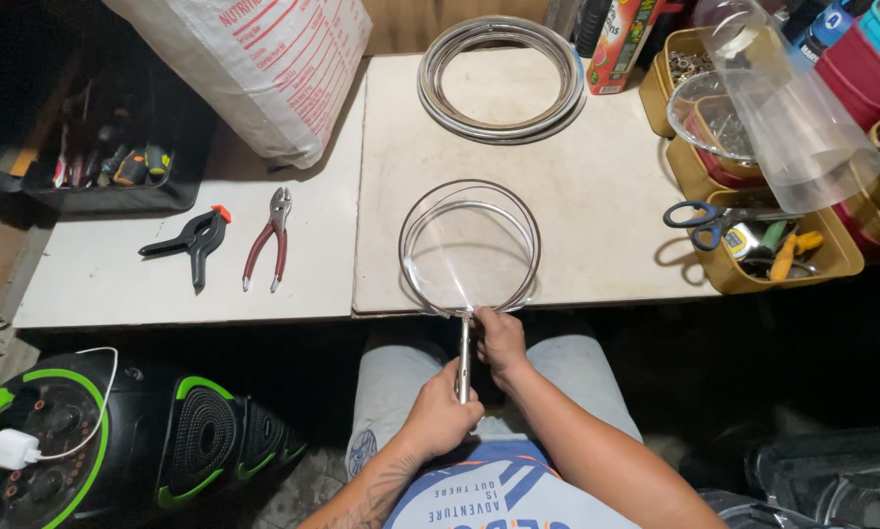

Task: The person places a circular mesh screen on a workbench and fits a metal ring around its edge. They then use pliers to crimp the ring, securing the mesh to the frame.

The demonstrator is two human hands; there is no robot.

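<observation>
A clear round disc in a metal wire ring [469,250] lies on the white table [597,186] at its near edge. A slim metal tool [464,358] reaches from the ring's near rim down toward my lap. My left hand [438,419] is closed around the tool's lower end. My right hand [501,343] grips the tool's upper part, just below the ring and the table edge.
A coil of metal rings [502,78] lies at the back. Red-handled pliers [268,240] and a black spring clamp [193,242] rest on the left board. Yellow bins [773,250] with scissors and tools, clear plastic cones [783,108], and a white sack [264,59] stand around.
</observation>
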